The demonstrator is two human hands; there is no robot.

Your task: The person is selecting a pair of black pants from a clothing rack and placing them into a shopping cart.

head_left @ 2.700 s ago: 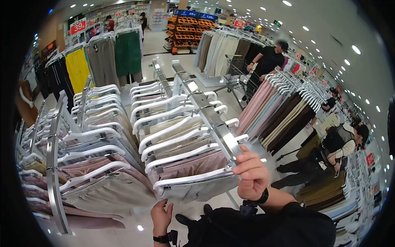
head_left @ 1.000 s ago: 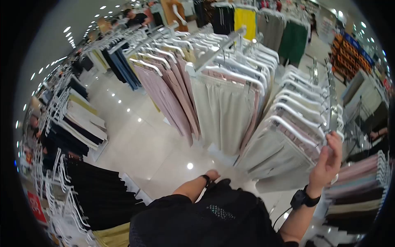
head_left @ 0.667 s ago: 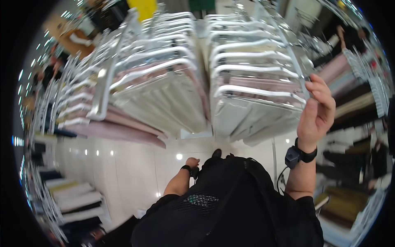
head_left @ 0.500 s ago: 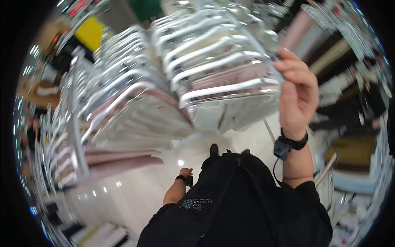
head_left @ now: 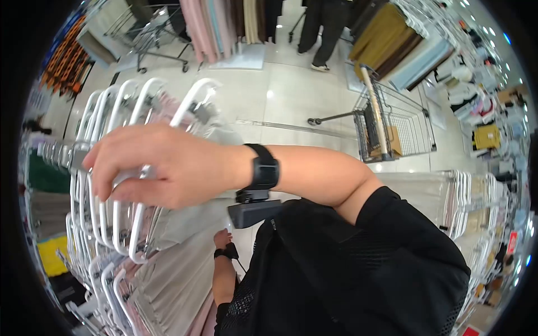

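My right hand reaches across to the left over a row of white clothes hangers on a metal rail. Its fingers curl down, with thumb and fingertips close together among the hangers; I cannot tell what lies between them. Pale grey and pink cloth panels hang from these hangers. A black strap with a dark box-shaped device is on the right wrist. Low at my side hangs my left hand, small in view, fingers loosely bent and holding nothing.
A wire shopping cart stands on the tiled floor ahead to the right. Beyond it, a person in dark trousers stands near hanging fabrics. Another cart is at the back left. More white hangers line the right side.
The view has swung to the right, putting the hanger rack on the left. My right hand has gone from raised beside the rail's end to curled over the hangers. My left arm still hangs down.
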